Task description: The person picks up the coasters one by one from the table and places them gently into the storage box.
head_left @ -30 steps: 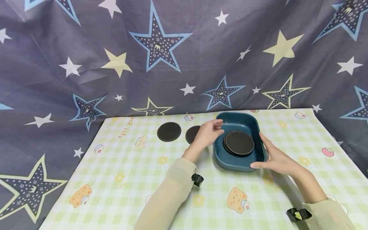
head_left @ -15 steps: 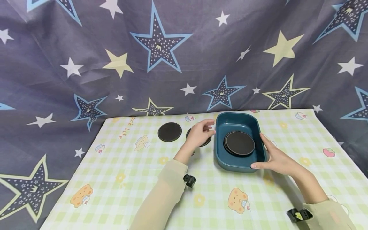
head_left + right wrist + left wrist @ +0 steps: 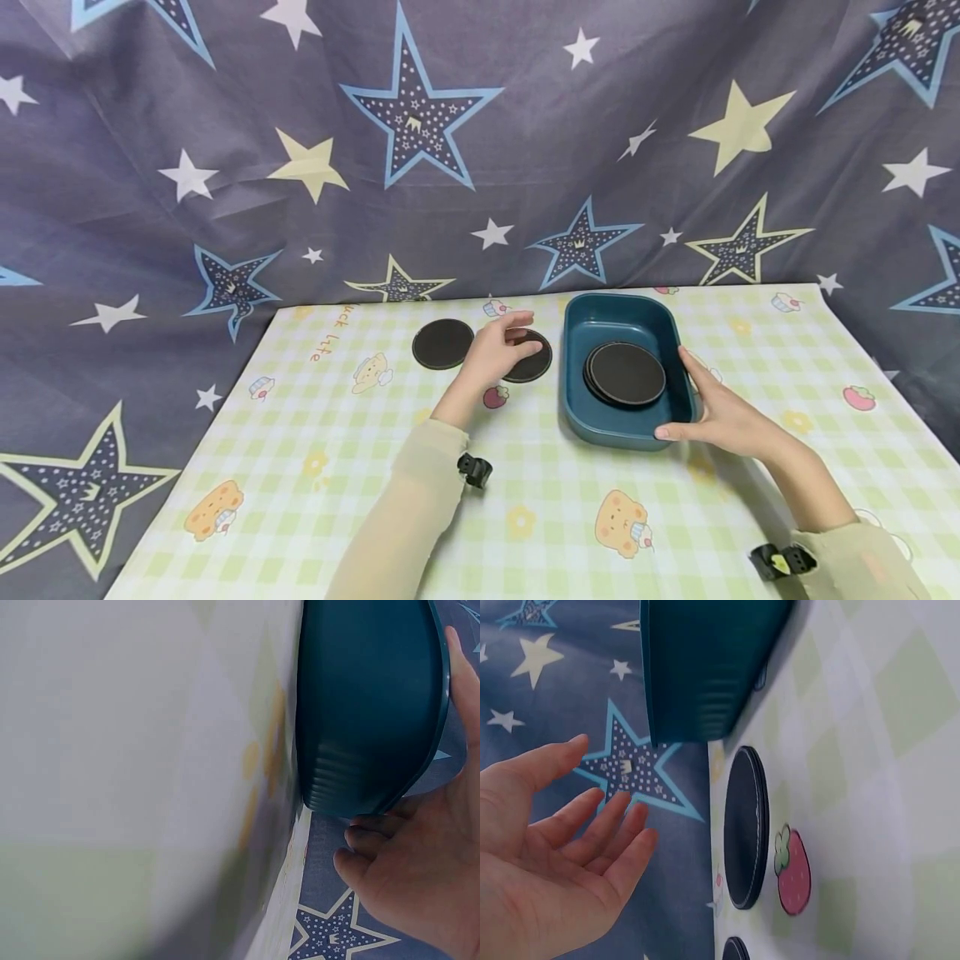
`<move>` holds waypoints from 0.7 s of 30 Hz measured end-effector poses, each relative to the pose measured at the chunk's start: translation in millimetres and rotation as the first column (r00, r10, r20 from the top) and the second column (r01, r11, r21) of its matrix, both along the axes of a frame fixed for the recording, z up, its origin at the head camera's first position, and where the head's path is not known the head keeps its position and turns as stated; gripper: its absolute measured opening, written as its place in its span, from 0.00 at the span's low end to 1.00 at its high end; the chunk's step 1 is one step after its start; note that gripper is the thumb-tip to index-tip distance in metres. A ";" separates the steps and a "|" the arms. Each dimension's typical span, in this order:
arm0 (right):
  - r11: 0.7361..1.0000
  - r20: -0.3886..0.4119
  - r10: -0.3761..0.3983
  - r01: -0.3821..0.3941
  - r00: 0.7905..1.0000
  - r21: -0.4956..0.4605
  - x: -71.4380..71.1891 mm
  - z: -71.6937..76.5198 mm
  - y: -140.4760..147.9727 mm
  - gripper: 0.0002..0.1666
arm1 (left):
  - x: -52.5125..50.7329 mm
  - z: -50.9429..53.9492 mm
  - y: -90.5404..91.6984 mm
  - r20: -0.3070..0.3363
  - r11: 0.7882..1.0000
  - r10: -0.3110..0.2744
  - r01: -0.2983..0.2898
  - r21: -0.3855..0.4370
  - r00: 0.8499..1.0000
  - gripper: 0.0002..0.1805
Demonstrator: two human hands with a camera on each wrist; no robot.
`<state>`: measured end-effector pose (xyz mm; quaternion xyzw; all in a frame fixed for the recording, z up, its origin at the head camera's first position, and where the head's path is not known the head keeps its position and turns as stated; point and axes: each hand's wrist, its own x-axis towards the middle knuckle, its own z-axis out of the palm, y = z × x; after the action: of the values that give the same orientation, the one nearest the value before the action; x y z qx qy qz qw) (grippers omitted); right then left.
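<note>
A teal rectangular tub [image 3: 581, 408] stands on the table with a small stack of round black discs [image 3: 627, 373] inside. My right hand [image 3: 723, 417] holds the tub's right side, thumb at the near corner and fingers along the outer wall; the right wrist view shows this hand [image 3: 420, 862] against the tub [image 3: 367, 705]. My left hand [image 3: 491, 354] hovers empty over a black disc [image 3: 534, 363] left of the tub, fingers loosely bent. In the left wrist view the hand [image 3: 562, 847] hangs beside that disc [image 3: 744, 829], touching nothing.
Another black disc [image 3: 442, 344] lies flat farther left on the checked tablecloth [image 3: 300, 517]. Behind the table's back edge hangs a dark curtain [image 3: 465, 225] with stars.
My left hand has moved left from the tub's rim to above the nearer loose disc, uncovering part of it. The right hand and the tub have stayed in place.
</note>
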<state>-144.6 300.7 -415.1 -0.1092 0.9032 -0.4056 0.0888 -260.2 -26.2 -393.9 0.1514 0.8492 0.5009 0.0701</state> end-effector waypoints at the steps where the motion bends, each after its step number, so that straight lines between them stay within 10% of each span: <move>1: 1.000 0.000 -0.001 0.001 1.000 0.002 0.1 0.2 -0.1 0.74 | -0.8 -0.9 -2.0 0.001 1.000 0.005 -0.005 0.000 1.000 0.28; 21: 1.000 0.011 -0.001 0.001 1.000 -0.006 -0.1 0.4 0.0 0.74 | -16.4 -7.2 -42.9 -0.020 0.995 0.093 -0.094 -0.023 0.995 0.31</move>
<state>-144.7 300.6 -414.7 -0.1067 0.9015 -0.4090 0.0932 -276.6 -69.1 -401.1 0.1155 0.8620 0.4919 0.0402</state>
